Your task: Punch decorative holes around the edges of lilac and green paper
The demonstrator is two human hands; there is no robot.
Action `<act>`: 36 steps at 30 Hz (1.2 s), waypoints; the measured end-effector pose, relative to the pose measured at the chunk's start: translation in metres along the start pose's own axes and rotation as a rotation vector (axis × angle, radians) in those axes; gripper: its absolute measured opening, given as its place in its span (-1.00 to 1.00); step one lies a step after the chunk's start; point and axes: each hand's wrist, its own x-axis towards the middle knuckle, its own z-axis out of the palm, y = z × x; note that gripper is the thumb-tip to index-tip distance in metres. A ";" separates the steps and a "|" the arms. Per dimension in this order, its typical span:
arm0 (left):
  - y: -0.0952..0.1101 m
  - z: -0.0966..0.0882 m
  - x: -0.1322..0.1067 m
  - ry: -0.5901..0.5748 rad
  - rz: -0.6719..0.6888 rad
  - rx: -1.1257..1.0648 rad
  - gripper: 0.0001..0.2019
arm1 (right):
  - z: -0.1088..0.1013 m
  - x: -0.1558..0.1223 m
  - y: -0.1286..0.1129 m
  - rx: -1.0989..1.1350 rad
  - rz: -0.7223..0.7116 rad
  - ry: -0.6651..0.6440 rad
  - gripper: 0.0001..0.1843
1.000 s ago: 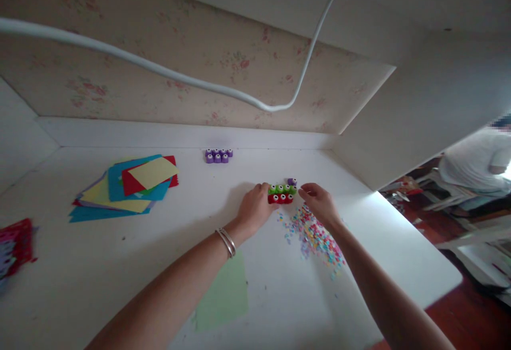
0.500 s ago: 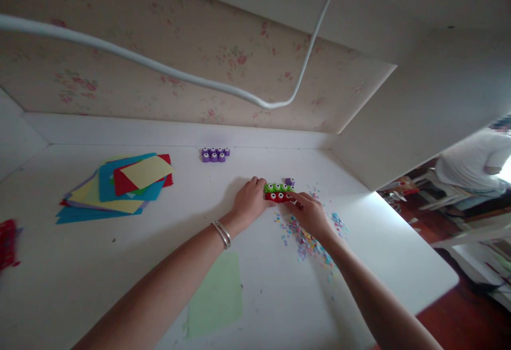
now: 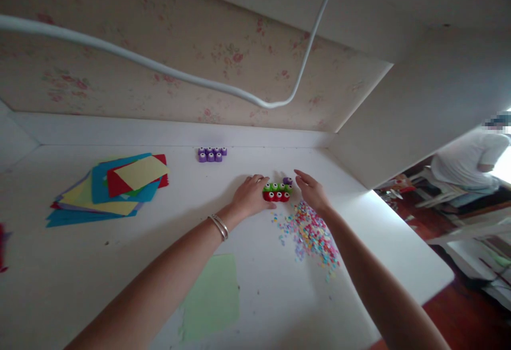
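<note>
A small cluster of red and green punches sits on the white table, with one purple punch at its far right corner. My left hand lies flat against the cluster's left side, fingers stretched out. My right hand hovers just right of the cluster, fingers open and holding nothing. A bracelet rings my left wrist.
Confetti-like paper bits lie under my right forearm. A group of purple punches stands near the back wall. Coloured paper sheets are stacked at left, a pale green sheet lies near me. A person sits at far right.
My right hand has lifted off the front of the cluster and moved to its right side, opening. My left hand stays against the cluster's left side.
</note>
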 end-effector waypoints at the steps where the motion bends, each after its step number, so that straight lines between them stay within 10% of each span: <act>1: 0.000 0.001 0.004 -0.011 0.017 -0.006 -0.19 | 0.002 0.006 0.003 0.003 0.006 -0.029 -0.55; 25: 0.020 0.001 0.027 -0.102 0.161 -0.104 -0.60 | 0.005 -0.003 -0.001 0.067 -0.038 -0.087 -0.59; 36: 0.020 0.004 0.024 -0.075 0.167 -0.093 -0.49 | -0.002 -0.041 -0.005 -0.142 -0.459 -0.107 -0.49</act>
